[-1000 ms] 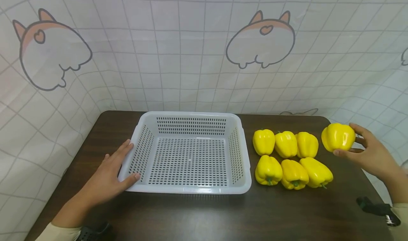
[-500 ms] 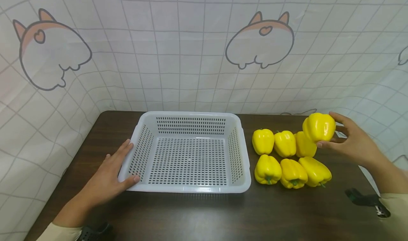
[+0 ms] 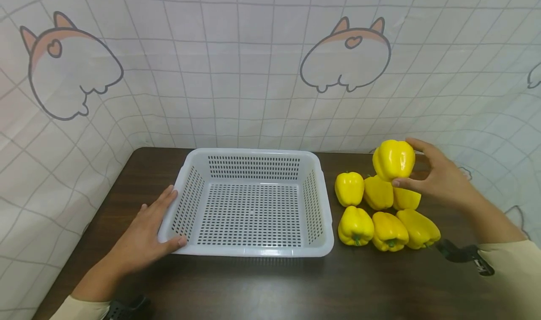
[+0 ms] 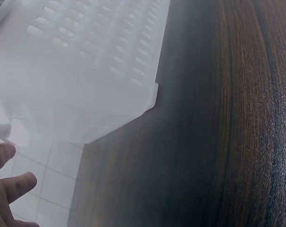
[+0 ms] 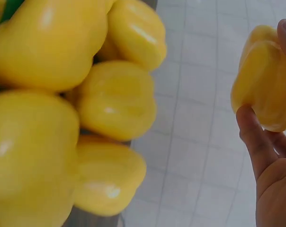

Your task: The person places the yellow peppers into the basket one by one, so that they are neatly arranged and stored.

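Resting left hand (image 3: pixel 145 233) on left rim of white perforated plastic basket (image 3: pixel 249 251), fingers extended, nothing in that grip; probably steadying it. Also on dark wood-grain surface (image 3: pixel 270 287), just right of basket: six yellow bell peppers (image 3: pixel 390 231) in two rows, likely grouped for reach. Pinching seventh bell pepper (image 3: pixel 394 160) by opposite sides in right hand (image 3: pixel 439 179), above back row, grip parted to fruit width, apparently for secure hold. Narrow gap between basket rim and nearest peppers; headroom above both. Beyond rear edge, grid-print curtain (image 3: pixel 253 75).

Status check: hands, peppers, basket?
Right hand holding one yellow pepper up. Left hand at basket, left side. Possibly in the way: six more peppers on table, right of basket.
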A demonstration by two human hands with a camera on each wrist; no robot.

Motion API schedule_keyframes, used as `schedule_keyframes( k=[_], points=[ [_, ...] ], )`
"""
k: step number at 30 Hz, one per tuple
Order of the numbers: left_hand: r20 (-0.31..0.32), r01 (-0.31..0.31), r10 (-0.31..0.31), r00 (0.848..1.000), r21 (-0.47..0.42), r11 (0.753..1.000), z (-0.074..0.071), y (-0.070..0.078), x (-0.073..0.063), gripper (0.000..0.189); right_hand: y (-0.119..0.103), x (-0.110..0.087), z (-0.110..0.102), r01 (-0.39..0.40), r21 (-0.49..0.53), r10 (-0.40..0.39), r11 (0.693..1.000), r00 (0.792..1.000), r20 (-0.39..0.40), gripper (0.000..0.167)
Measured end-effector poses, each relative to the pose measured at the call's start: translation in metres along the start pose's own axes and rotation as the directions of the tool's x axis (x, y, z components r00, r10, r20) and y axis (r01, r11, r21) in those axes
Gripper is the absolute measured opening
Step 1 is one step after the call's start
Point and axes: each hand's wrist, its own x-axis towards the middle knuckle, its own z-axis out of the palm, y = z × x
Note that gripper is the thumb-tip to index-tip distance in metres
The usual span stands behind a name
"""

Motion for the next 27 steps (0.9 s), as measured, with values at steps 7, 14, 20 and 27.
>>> schedule_keyframes(
  k=[7, 14, 20, 27],
  points=[
    [-0.001, -0.001, 0.001, 1.0, -0.004, 1.0, -0.001, 0.002, 0.001, 0.108, -0.027, 0.009, 0.007, 0.031, 0.004, -0.031, 1.0, 0.999, 0.022, 0.11],
    [0.003, 0.004, -0.004, 1.0, -0.008, 1.0, 0.0, 0.003, 0.001, 0.108, -0.041, 0.017, 0.018, 0.037, -0.007, -0.036, 0.999, 0.998, 0.043, 0.111],
    [0.005, 0.038, -0.038, 0.999, -0.092, 0.995, 0.001, 0.002, 0.001, 0.11, -0.048, 0.024, 0.027, 0.057, 0.013, -0.057, 0.998, 0.997, 0.056, 0.112],
    [0.014, 0.125, -0.129, 0.992, -0.38, 0.917, -0.002, 0.003, 0.0, 0.081, -0.056, 0.03, 0.036, 0.078, 0.016, -0.078, 0.997, 0.995, 0.062, 0.112]
  ],
)
